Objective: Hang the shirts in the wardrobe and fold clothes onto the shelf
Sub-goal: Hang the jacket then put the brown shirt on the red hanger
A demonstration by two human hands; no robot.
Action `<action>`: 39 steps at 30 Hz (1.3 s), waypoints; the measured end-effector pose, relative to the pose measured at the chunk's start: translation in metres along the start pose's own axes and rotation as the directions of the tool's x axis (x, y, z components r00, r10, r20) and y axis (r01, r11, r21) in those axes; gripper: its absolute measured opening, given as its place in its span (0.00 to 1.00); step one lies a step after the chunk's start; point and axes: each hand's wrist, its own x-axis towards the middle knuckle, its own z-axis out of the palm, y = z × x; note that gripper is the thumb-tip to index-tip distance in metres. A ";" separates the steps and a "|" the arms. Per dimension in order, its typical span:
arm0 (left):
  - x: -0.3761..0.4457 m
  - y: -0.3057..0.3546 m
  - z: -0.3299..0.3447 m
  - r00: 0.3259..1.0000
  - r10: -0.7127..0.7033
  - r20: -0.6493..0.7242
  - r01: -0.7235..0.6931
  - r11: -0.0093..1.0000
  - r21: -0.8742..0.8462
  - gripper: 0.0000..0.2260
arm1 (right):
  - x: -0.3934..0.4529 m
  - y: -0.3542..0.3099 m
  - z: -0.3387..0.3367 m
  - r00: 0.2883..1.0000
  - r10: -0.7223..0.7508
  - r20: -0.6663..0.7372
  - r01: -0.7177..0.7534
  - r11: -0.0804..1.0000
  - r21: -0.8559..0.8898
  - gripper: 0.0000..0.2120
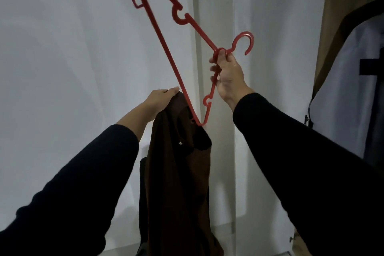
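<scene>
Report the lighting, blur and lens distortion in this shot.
Head view: dim, even light, bluish on the white doors, with no glare; the sleeves and brown shirt fall to near-black, hiding folds. Wide-angle bowing stretches the arms toward the corners. The red hanger and both hands, left and right, are fairly sharp; the wardrobe clothes are soft.

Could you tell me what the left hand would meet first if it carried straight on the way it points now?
Probably the red hanger: its long bar runs just beyond where the left hand grips the brown shirt, though depth is unclear.
</scene>
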 end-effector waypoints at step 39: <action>-0.004 0.043 -0.029 0.997 0.038 -0.067 -0.067 0.856 -0.513 0.19 | -0.021 0.081 -0.070 0.909 0.391 0.142 -0.347 0.901 -0.260 0.15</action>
